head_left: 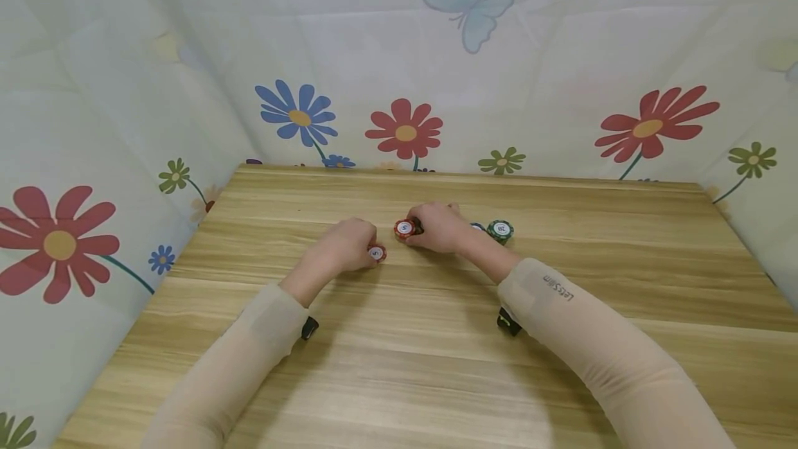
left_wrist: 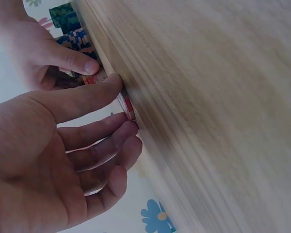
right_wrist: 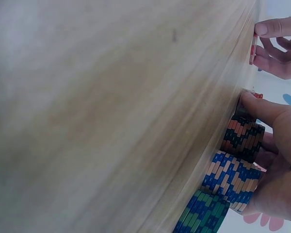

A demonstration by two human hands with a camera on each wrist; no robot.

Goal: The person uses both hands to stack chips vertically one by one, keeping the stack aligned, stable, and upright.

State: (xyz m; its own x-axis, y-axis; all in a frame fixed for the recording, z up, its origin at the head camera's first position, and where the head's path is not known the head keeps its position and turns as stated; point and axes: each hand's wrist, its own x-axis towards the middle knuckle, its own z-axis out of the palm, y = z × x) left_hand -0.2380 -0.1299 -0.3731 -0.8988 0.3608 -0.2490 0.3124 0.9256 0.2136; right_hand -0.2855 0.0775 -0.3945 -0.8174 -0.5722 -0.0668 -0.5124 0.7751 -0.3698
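Note:
My left hand (head_left: 343, 247) pinches a red poker chip (head_left: 377, 253) numbered 5 at the tabletop, thumb on one side and fingertips on the other. To its right, my right hand (head_left: 436, 227) has its thumb and fingers around a short stack of red poker chips (head_left: 404, 229). Beside that lies a stack of black chips (right_wrist: 242, 138), partly covered by the hand from above. A taller blue stack (right_wrist: 233, 179) and a green stack (head_left: 501, 230) follow in the row, near the right palm and wrist. Fingers hide part of the red stack.
Everything sits on a wood-grain table (head_left: 399, 366). A white curtain (head_left: 536, 75) printed with flowers hangs along its back and left side. Dark wrist devices (head_left: 508, 321) show below the sleeves.

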